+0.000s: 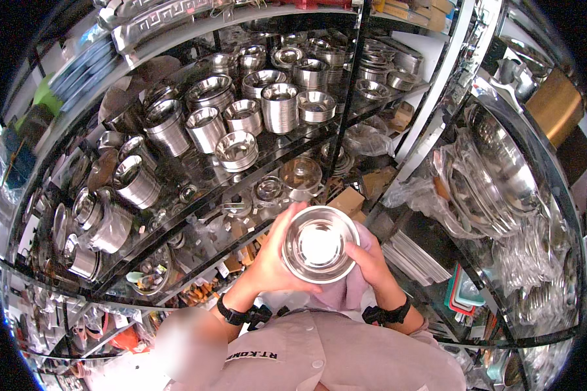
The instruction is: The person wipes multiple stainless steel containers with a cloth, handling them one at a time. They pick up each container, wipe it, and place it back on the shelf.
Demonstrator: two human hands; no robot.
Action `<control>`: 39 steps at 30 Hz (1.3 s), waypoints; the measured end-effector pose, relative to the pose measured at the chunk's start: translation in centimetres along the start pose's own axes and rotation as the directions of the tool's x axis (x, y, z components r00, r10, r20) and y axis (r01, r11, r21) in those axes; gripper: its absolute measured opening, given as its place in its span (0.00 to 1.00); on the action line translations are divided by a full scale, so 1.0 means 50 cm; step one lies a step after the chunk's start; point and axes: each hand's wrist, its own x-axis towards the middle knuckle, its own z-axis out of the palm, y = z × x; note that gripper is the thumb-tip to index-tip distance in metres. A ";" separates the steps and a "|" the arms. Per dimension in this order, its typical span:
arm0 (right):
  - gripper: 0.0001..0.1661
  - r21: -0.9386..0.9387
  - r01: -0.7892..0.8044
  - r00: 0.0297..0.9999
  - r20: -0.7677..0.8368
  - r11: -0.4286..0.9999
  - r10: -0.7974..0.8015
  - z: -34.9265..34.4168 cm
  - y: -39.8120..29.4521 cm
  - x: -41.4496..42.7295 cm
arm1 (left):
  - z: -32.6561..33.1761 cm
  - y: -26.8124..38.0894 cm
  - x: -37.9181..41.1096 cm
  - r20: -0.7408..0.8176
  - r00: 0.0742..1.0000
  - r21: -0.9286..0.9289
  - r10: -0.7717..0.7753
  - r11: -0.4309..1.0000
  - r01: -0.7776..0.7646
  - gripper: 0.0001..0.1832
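Observation:
A shiny stainless steel bowl (pixel 320 244) is held between both hands in front of my chest, its open mouth facing up. My left hand (pixel 272 261) wraps the bowl's left side, with the fingers partly hidden behind it. At the right rim, my right hand (pixel 374 261) grips the bowl, its thumb reaching over the edge to the inside. A pale pink cloth (pixel 345 291) is bunched under that hand and hangs below the bowl. Black straps circle both wrists.
Stacked steel bowls (pixel 280 107) crowd the glass shelf ahead, with more stacks (pixel 137 182) to the left. Cardboard boxes (pixel 346 203) sit lower down. On the right are large steel basins (pixel 499 161), partly wrapped in plastic, and colored trays (pixel 464 291). Dark shelf edges and posts surround me.

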 end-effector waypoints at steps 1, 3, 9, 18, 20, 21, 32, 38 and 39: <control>0.34 -0.020 -0.020 1.000 0.017 1.000 0.020 -0.003 0.002 0.000 | 0.004 -0.002 -0.001 -0.041 0.999 -0.049 0.015 0.999 -0.018 0.88; 0.33 -0.060 -0.059 0.997 0.052 0.996 0.062 -0.006 0.004 0.002 | 0.011 0.001 -0.001 -0.126 0.991 -0.144 0.040 0.988 -0.058 0.88; 0.38 -0.567 0.188 0.924 -0.174 0.802 -0.340 -0.002 0.021 0.014 | -0.004 0.006 0.002 -0.009 0.992 0.213 0.122 0.970 -0.118 0.82; 0.27 -0.835 0.519 0.793 0.393 0.180 -0.466 0.047 -0.005 0.052 | -0.003 0.021 0.011 0.100 0.989 0.303 0.107 0.944 -0.133 0.73; 0.28 -0.883 0.424 0.884 0.355 0.200 -0.304 0.056 -0.014 0.057 | -0.020 0.025 0.020 0.050 0.992 0.300 0.112 0.946 -0.122 0.70; 0.29 -0.841 0.429 0.902 0.379 0.329 -0.207 0.059 -0.016 0.060 | -0.030 0.023 0.019 0.063 0.994 0.357 0.089 0.928 -0.105 0.69; 0.31 -0.157 -0.006 0.979 0.198 0.988 0.038 0.110 0.080 0.139 | -0.131 0.029 0.013 0.229 0.970 0.520 -0.083 0.853 -0.049 0.65; 0.29 -0.562 0.636 0.739 0.642 0.529 -0.205 0.207 0.043 0.182 | -0.267 0.025 -0.004 0.146 0.986 0.321 -0.082 0.947 0.031 0.72; 0.29 -0.608 0.662 0.743 0.610 0.440 -0.275 0.227 0.045 0.189 | -0.285 0.016 -0.012 0.124 0.982 0.308 -0.144 0.946 0.100 0.73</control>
